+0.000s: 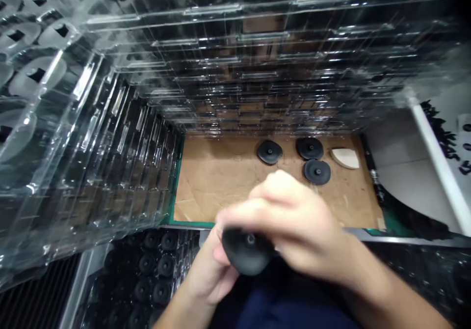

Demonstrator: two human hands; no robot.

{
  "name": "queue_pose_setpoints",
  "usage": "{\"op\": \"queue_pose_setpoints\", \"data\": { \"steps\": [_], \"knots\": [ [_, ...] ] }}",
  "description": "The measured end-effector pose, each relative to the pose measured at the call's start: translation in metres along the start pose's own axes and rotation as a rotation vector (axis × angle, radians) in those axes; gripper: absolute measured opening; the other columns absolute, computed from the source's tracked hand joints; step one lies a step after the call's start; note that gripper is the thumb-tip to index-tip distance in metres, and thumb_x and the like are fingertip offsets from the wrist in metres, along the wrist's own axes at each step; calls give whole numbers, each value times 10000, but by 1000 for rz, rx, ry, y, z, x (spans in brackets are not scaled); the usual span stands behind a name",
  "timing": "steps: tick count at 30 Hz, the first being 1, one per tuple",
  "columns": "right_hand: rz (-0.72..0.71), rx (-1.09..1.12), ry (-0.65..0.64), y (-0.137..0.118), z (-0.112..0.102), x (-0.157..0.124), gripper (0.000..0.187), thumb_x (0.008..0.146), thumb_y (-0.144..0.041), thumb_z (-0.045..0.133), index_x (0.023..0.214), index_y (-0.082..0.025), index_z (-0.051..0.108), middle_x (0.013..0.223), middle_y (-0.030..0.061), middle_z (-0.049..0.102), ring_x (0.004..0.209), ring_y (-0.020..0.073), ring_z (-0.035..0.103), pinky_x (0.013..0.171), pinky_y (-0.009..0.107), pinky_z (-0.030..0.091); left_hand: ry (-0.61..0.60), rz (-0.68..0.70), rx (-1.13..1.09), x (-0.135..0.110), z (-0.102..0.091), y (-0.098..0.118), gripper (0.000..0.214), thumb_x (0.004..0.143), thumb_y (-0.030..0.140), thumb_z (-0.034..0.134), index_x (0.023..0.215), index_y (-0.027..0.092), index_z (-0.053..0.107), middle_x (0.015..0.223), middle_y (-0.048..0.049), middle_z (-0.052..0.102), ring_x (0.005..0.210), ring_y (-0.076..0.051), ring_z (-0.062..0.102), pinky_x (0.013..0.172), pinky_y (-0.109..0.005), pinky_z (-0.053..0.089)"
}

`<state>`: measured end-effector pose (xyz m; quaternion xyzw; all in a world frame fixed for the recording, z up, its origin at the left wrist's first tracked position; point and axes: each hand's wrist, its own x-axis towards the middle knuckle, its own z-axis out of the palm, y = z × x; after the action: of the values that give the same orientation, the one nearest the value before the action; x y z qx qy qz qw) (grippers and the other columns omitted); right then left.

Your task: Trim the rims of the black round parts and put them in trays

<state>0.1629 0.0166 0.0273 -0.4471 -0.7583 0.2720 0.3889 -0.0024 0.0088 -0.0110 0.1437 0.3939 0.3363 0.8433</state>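
Observation:
Both my hands meet at the bench's near edge around one black round disc part (246,250). My left hand (211,277) cups it from below with fingers curled. My right hand (294,221) lies over its top, fingers closed and blurred by motion. On the brown cardboard sheet (221,181) beyond the hands lie three more black discs (270,151) (309,148) (317,171), apart from each other. A small white wedge-shaped piece (345,157) rests just right of them.
Tall stacks of clear plastic trays (91,137) wall in the cardboard at the left and back (265,73). A tray of several black discs (154,270) sits below at the lower left. A white rail (437,157) and a dark cable (401,206) run at the right.

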Motion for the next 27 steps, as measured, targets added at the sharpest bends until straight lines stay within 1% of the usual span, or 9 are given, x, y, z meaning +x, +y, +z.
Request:
{"op": "queue_pose_setpoints", "data": {
  "steps": [2, 5, 8, 11, 14, 17, 21, 25, 27],
  "knots": [
    [266, -5, 112, 24, 6, -9, 253, 952, -235, 453, 1078, -210, 670, 929, 23, 703, 833, 135, 622, 741, 251, 468, -30, -20, -71, 1, -2, 0, 591, 501, 457, 841, 1034, 230, 725, 987, -43, 761, 920, -253, 710, 802, -288, 560],
    [530, -52, 91, 61, 26, -34, 239, 921, -286, 499, 1063, -222, 681, 980, 37, 711, 888, 166, 663, 767, 270, 528, 5, -6, -170, 2, -9, 1, 509, 579, 423, 810, 1050, 260, 709, 1068, -22, 746, 969, -224, 701, 880, -271, 536],
    [550, -139, 83, 80, 55, -67, 298, 913, -286, 467, 1099, -192, 680, 1003, 106, 663, 851, 209, 653, 743, 349, 553, 69, 38, -176, 4, -15, 0, 511, 618, 407, 794, 1089, 243, 683, 1140, -52, 717, 1006, -230, 686, 914, -304, 526],
    [559, -232, 127, 77, 79, -90, 348, 909, -302, 470, 1181, -169, 642, 1161, 173, 561, 876, 236, 612, 804, 432, 533, 116, 44, -146, 5, -17, 0, 564, 631, 402, 789, 1151, 238, 644, 1219, -78, 673, 1103, -258, 640, 978, -354, 490],
    [550, -284, 138, 73, 91, -98, 359, 880, -317, 533, 1204, -195, 632, 1219, 178, 524, 877, 246, 588, 839, 463, 513, 131, 52, -125, 4, -16, 2, 572, 641, 401, 786, 1167, 237, 631, 1243, -81, 658, 1166, -269, 599, 1023, -382, 455],
    [564, -318, 172, 83, 89, -90, 329, 897, -294, 479, 1155, -197, 659, 1188, 173, 535, 840, 238, 587, 800, 456, 519, 132, 76, -111, 4, -15, 3, 575, 643, 391, 790, 1174, 240, 630, 1253, -81, 652, 1168, -270, 596, 1017, -381, 462],
    [588, -286, 208, 94, 68, -64, 281, 898, -301, 466, 1027, -184, 686, 897, 90, 621, 756, 208, 612, 708, 367, 534, 122, 111, -120, 4, -14, -1, 580, 617, 382, 811, 1156, 246, 648, 1212, -75, 675, 1079, -255, 650, 922, -324, 525],
    [546, -157, 251, 47, 41, -34, 298, 905, -294, 502, 1180, -199, 568, 861, 26, 661, 688, 150, 624, 590, 257, 522, 143, 154, -143, 4, -11, -6, 576, 570, 349, 848, 1109, 237, 679, 1140, -65, 708, 1030, -228, 666, 855, -276, 551],
    [380, -7, 265, 11, 33, -23, 216, 917, -226, 496, 1105, -207, 600, 1023, 42, 662, 879, 148, 636, 749, 257, 528, 149, 146, -130, 5, -9, -7, 575, 562, 320, 858, 1104, 239, 683, 1097, -59, 720, 981, -200, 677, 805, -236, 556]
  ]
}}
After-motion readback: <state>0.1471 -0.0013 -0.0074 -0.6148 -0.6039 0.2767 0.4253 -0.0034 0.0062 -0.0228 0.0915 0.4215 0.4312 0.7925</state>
